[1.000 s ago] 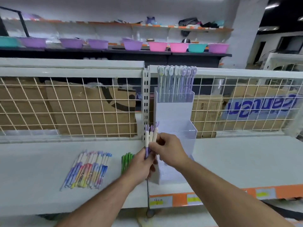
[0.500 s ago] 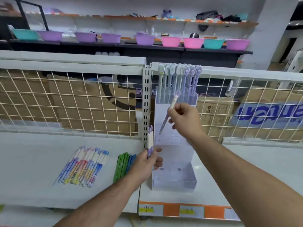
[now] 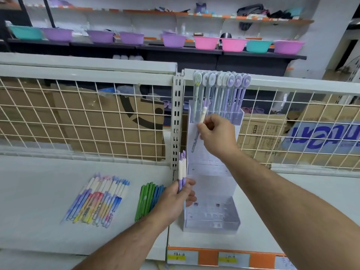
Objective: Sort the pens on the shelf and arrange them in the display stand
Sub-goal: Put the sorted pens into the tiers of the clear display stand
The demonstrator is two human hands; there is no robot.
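Head view, right hand [image 3: 215,136] raised, pinching one pen [image 3: 200,123] at display stand [image 3: 212,217], left hand [image 3: 174,199] gripping two pens [image 3: 182,170].

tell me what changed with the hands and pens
The right hand pulled one pen from the bundle in the left hand and raised it to the top tier of the display stand. The left hand kept holding two pens; the loose pens on the shelf stayed put.

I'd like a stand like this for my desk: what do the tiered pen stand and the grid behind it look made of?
The pen stand looks like clear glossy plastic, perhaps acrylic: its walls are see-through. The grid looks like cream-painted metal wire: thin crossing rods, cardboard boxes visible behind.
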